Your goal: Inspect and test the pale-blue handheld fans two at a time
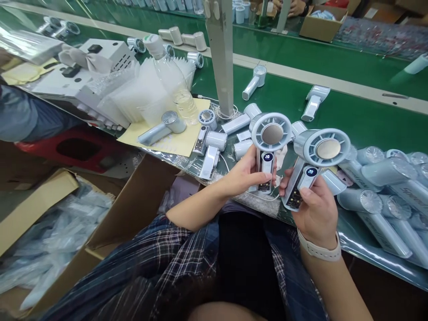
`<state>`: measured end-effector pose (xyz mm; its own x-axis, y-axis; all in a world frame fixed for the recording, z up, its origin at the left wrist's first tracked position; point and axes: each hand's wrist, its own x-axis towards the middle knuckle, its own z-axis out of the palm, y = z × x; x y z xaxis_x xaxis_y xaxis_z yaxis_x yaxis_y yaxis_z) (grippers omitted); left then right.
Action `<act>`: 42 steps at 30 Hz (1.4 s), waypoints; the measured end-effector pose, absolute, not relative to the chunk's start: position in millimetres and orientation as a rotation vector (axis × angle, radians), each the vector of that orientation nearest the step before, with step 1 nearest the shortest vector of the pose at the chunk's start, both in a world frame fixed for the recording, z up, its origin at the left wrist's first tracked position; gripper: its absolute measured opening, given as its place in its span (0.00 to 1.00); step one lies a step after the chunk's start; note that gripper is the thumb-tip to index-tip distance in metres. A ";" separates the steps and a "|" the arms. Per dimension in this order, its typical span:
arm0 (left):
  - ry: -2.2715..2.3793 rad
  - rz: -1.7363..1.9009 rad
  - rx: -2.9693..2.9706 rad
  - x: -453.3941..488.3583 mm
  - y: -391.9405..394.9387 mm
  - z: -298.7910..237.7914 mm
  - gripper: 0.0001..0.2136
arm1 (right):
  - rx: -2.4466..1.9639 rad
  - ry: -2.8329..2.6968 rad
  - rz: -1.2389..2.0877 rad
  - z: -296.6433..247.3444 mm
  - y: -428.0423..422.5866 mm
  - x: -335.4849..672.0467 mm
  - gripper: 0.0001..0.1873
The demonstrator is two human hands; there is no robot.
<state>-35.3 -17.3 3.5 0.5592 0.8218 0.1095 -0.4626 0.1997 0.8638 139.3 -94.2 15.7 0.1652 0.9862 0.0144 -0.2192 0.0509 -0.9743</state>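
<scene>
My left hand (245, 176) is closed round the handle of a pale blue handheld fan (270, 133), held upright over the bench edge. Its small round display is lit. My right hand (317, 211) grips a second fan of the same kind (323, 149), tilted to the right, thumb on its handle and display lit too. A white band sits on my right wrist. Both fan heads face me, side by side and a little apart.
Several loose fans (214, 145) lie on the green bench (368, 120), and bagged fans (384, 200) pile at the right. A clear bottle (174, 80), stacked plastic bags and a white post (222, 53) stand behind. An open cardboard box (110, 223) sits at my left. Another person's hands show at the top.
</scene>
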 end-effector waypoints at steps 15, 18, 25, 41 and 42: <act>0.402 0.979 1.108 -41.2 -11.5 -8.7 0.24 | -1.059 -0.803 1.174 21.7 -91.6 130.4 0.13; 0.366 0.976 1.143 -42.5 -10.9 -11.1 0.23 | -0.990 -0.769 1.259 19.5 -90.9 131.4 0.15; 0.355 1.036 1.173 -39.7 -12.4 -9.5 0.27 | -0.944 -0.667 1.363 20.3 -94.4 134.2 0.20; 1.059 1.504 1.785 -108.3 -32.1 -8.8 0.15 | -1.177 -1.053 0.667 12.5 -82.5 129.5 0.26; 1.150 1.418 1.748 -105.1 -34.4 -16.9 0.16 | -1.302 -1.132 0.594 4.4 -79.3 128.8 0.26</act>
